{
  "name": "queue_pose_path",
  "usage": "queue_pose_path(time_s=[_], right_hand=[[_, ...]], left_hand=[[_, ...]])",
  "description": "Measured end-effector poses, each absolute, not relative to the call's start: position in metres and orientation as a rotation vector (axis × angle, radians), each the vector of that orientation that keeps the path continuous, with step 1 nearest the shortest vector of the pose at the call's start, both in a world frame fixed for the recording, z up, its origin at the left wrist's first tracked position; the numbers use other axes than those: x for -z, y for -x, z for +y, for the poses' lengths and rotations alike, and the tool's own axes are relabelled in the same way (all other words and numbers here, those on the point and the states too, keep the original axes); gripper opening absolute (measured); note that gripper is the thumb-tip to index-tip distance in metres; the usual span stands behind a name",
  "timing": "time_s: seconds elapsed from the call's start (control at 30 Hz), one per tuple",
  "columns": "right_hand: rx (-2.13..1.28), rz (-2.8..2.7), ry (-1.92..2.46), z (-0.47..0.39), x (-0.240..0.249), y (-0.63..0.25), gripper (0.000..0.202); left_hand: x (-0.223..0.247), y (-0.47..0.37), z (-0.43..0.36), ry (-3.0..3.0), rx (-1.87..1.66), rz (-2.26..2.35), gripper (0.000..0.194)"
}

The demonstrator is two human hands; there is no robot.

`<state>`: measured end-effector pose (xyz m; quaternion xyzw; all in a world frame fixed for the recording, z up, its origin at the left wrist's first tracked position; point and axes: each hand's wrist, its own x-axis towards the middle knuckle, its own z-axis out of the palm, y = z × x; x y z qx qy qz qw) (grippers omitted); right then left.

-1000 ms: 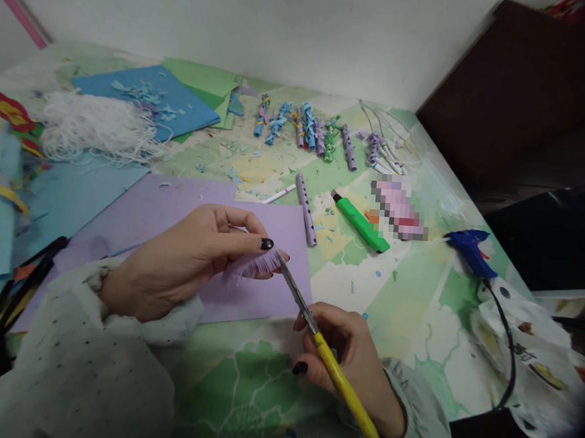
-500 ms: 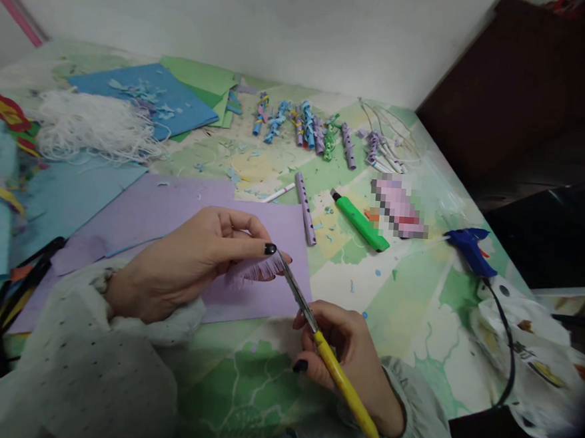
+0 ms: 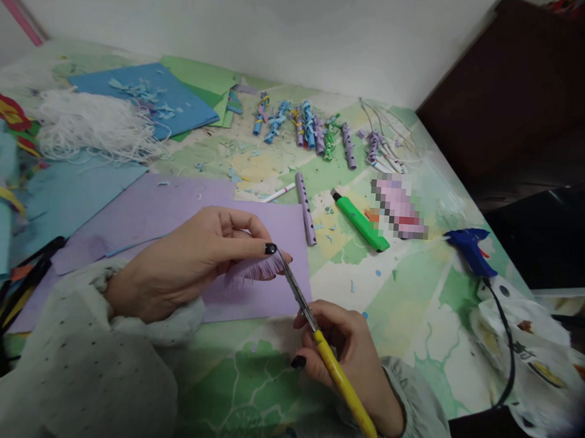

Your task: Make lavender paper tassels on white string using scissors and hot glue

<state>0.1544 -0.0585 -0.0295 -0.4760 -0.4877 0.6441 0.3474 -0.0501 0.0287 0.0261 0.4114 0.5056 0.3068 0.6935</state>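
Note:
My left hand pinches a strip of purple fringed paper between thumb and fingers, its thin cut fringe hanging downward. My right hand is closed around yellow-handled scissors, seen nearly edge-on. Their narrow metal blades slant up to the left, with the tips at the strip's end by my left thumb. Whether the blades are parted is too fine to make out. Beneath my left hand lies a large purple paper sheet.
Beyond my hands lie a purple tube with holes, a green utility knife and several decorated paper rolls. A blue glue gun with its cord sits right, near a plastic bag. White string is heaped left, by blue sheets.
The scissors' yellow handle and my right thumb have shifted very slightly. My left hand and the fringed strip stay in place.

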Motion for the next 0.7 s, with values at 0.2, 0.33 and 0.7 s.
queue_pose_path(time_s=[0.2, 0.33, 0.7], right_hand=[[-1.666, -1.285, 1.244, -0.0593, 0.0302, -0.1557, 0.033], [-1.672, -1.302, 1.244, -0.0599, 0.0309, -0.1567, 0.033], [-1.644, -1.291, 1.252, -0.0574, 0.0332, -0.1539, 0.032]], left_hand=[[-0.0259, 0.0510, 0.0283, -0.936, -0.688, 1.133, 0.017], [-0.0265, 0.0506, 0.0282, -0.928, -0.691, 1.121, 0.017], [-0.0263, 0.0500, 0.0274, -0.943, -0.696, 1.099, 0.017]])
